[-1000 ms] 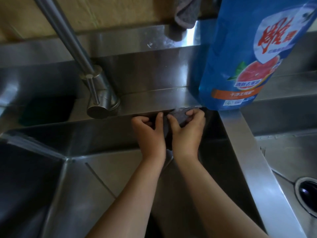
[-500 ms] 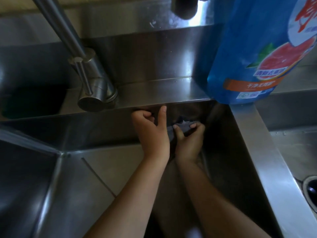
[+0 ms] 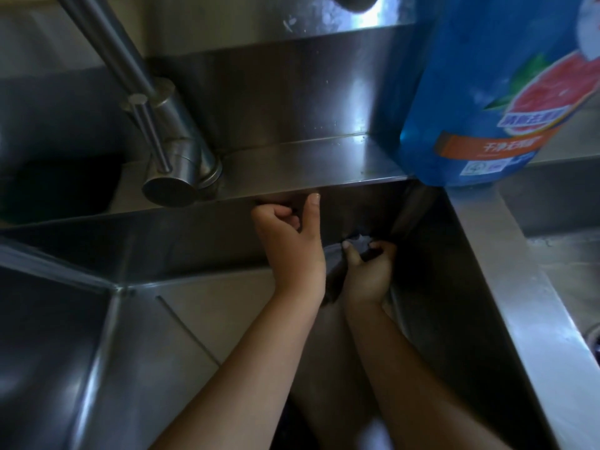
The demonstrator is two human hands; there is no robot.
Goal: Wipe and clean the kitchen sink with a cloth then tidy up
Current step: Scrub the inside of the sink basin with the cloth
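Cloth point(image 3: 358, 243) first: the head camera shows it bunched in your right hand point(image 3: 368, 274), low against the back wall of the sink point(image 3: 194, 238), just beside the basin's back right corner. Your right fingers and thumb are curled tight round it. A pale scrap pokes out above the knuckles and a darker fold hangs down between your two wrists.

Your left hand point(image 3: 289, 245) is beside it against the same wall. Its fingers are folded into the palm with nothing visible in them. The thumb points straight up, and its tip touches the lip under the ledge point(image 3: 308, 170).

You appear to be working on the back wall and that corner. A balled cloth will probably skip over the seam, so spread it flatter under your fingers. Push one edge into the corner crease, then draw it along the wall in overlapping passes. Your left hand looks idle, so you could use it to brace against the lip.

The blue detergent bottle point(image 3: 487, 92) stands on the ledge directly above the corner, so lift your right hand carefully or you may tip it. The faucet point(image 3: 175, 151) is off to the left, well apart from both hands.
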